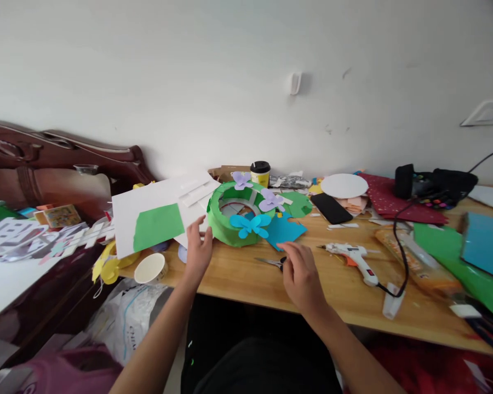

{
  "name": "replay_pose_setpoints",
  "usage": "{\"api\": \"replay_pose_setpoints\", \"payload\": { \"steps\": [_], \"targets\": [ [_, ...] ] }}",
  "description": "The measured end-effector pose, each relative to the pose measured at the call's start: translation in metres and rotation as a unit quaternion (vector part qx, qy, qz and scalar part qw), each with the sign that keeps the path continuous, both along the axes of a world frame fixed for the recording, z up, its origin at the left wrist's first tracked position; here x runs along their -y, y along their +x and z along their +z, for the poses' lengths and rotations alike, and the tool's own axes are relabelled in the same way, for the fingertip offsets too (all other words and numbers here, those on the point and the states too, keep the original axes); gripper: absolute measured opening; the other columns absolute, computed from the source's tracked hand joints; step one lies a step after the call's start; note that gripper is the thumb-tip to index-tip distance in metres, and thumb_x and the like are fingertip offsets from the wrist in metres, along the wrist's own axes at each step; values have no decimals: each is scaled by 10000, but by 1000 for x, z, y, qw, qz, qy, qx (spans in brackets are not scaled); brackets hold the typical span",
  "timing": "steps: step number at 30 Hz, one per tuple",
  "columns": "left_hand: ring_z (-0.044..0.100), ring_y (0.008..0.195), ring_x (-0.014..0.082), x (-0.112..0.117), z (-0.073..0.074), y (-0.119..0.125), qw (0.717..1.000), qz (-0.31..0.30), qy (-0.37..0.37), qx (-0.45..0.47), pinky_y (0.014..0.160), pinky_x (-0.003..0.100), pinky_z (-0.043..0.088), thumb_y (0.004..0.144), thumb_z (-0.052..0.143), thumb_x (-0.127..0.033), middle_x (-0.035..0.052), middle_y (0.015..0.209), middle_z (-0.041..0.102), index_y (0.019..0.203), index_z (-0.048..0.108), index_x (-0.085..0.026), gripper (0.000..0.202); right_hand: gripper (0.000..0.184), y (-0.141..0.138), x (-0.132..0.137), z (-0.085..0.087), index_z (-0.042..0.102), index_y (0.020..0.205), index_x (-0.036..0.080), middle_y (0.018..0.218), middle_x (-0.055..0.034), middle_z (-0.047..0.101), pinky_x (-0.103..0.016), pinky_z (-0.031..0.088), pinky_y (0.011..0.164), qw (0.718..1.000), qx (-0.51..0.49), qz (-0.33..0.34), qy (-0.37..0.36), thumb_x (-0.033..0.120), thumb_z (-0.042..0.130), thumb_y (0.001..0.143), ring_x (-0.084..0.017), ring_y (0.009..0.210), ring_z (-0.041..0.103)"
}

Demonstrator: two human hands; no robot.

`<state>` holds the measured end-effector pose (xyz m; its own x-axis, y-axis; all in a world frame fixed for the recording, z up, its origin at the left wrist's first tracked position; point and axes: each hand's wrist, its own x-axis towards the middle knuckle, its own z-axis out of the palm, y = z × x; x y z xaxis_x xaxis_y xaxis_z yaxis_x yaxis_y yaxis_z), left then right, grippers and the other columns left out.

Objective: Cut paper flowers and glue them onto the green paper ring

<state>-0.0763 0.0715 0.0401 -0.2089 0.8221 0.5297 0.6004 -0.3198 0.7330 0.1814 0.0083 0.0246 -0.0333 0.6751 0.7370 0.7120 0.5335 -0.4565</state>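
A green paper ring [225, 232] stands on the wooden table, with a blue paper butterfly [250, 224] on its front and purple paper butterflies [271, 200] on its right and back rim. My left hand [199, 249] is open, its fingers apart, just left of the ring's lower side. No object shows in it. To the right, my right hand [302, 276] hovers over the table with fingers loosely bent and apart, and nothing visible between them. Scissors [269, 261] lie beside it, their black handles partly hidden by the fingers. Blue paper [290, 231] lies beyond that hand.
A white glue gun [355, 256] with a black cord lies at right, near a phone [331, 209]. White sheets [125, 219], green paper [158, 227] and a paper cup [150, 268] are at left. A lidded yellow cup [260, 174] stands behind.
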Motion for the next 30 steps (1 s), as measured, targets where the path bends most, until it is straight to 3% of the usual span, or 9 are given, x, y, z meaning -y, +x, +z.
{"api": "replay_pose_setpoints", "payload": {
  "steps": [2, 4, 8, 11, 14, 17, 19, 25, 30],
  "targets": [
    [539, 725, 108, 2, 22, 0, 997, 6, 34, -64, 685, 278, 501, 941, 454, -253, 100, 1201, 473, 1278, 545, -240, 350, 395, -15, -8, 21, 591, 1165, 178, 1067, -133, 592, -465, 450, 935, 1000, 28, -3, 7, 38, 335, 898, -272, 1049, 521],
    [553, 776, 123, 5, 38, 5, 987, -36, 51, -145, 754, 298, 500, 936, 430, -188, 86, 1179, 488, 1205, 613, -248, 331, 366, -29, -20, 36, 630, 1122, 179, 1043, -139, 588, -462, 449, 899, 997, 67, -34, -5, 61, 359, 906, -288, 1019, 512],
    [552, 1055, 208, 3, 50, 19, 959, -113, 56, -255, 963, 394, 453, 943, 457, -188, 82, 1256, 539, 1246, 594, -261, 341, 285, -42, -44, 43, 612, 1135, 173, 1089, -157, 599, -478, 434, 860, 993, 72, -86, -27, 149, 439, 910, -322, 1036, 507],
    [522, 1150, 232, -4, 51, 21, 956, -135, 50, -255, 1004, 425, 436, 954, 471, -220, 62, 1255, 594, 1297, 549, -270, 355, 291, -36, -56, 31, 570, 1134, 149, 1026, -168, 624, -483, 446, 845, 993, -33, -106, -42, 331, 488, 923, -312, 965, 552],
    [549, 1109, 214, -11, 48, 19, 957, -150, 55, -240, 971, 409, 465, 953, 472, -193, 41, 1205, 640, 1250, 583, -282, 329, 402, -25, -65, 14, 561, 1050, 172, 906, -134, 659, -437, 495, 723, 974, -156, -76, -144, 525, 559, 859, -275, 789, 607],
    [549, 1096, 213, -14, 44, 16, 953, -155, 63, -253, 963, 411, 473, 949, 471, -166, 32, 1206, 648, 1214, 615, -286, 325, 409, -17, -76, 5, 549, 981, 201, 766, -75, 684, -371, 503, 619, 933, -260, -6, -248, 555, 624, 789, -244, 677, 639],
    [544, 1091, 225, -13, 41, 15, 945, -159, 66, -278, 961, 426, 474, 945, 474, -161, 34, 1226, 642, 1221, 619, -293, 338, 389, -13, -84, 4, 554, 964, 206, 730, -59, 691, -355, 503, 611, 919, -298, 19, -255, 525, 649, 763, -234, 657, 649],
    [525, 1098, 240, -8, 37, 14, 934, -146, 64, -318, 970, 438, 471, 937, 475, -144, 51, 1227, 627, 1224, 622, -286, 352, 316, -9, -99, 9, 593, 933, 198, 739, -41, 681, -339, 497, 621, 933, -268, 16, -240, 448, 650, 750, -206, 654, 629],
    [506, 1140, 241, -6, 33, 14, 937, -154, 52, -308, 980, 446, 477, 926, 463, -113, 54, 1310, 570, 1192, 637, -296, 366, 288, -7, -100, 11, 606, 924, 188, 794, -55, 668, -340, 493, 644, 955, -221, -26, -195, 434, 623, 777, -193, 666, 598]
  ]
}}
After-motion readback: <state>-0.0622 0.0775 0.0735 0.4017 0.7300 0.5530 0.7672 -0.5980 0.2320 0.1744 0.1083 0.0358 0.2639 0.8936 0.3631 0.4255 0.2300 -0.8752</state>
